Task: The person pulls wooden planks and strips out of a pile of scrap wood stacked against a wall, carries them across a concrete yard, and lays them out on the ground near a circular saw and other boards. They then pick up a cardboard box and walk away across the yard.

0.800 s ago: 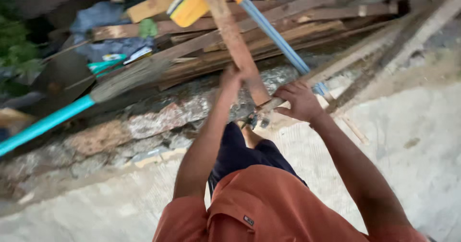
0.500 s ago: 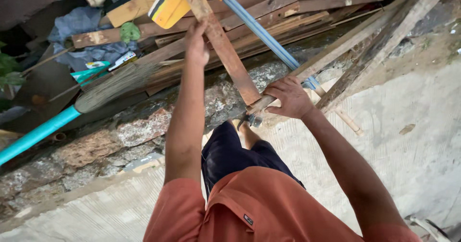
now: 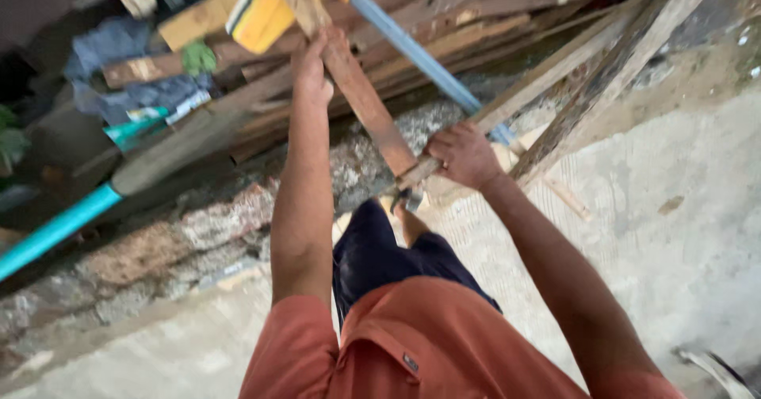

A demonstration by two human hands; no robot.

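My left hand (image 3: 311, 69) is stretched up and grips a reddish, worn wooden plank (image 3: 366, 106) that slants down toward me. My right hand (image 3: 464, 155) is closed around a short wooden handle at the plank's lower end. A small metal head (image 3: 408, 199) shows at the handle's tip, against the plank's bottom edge; blur hides how the two meet. My orange shirt (image 3: 428, 343) and dark shorts (image 3: 380, 252) fill the lower middle.
A heap of old boards (image 3: 468, 19) lies behind, with a blue pipe (image 3: 420, 57) and a yellow block (image 3: 258, 11) across it. A turquoise pipe (image 3: 55, 229) runs at left above a rough stone ledge (image 3: 158, 240). Two long planks (image 3: 602, 58) lean at right over the concrete floor (image 3: 674, 232).
My left hand has slid higher up the plank. My right hand has stayed at the lower end. The view has shifted closer to the wood pile.
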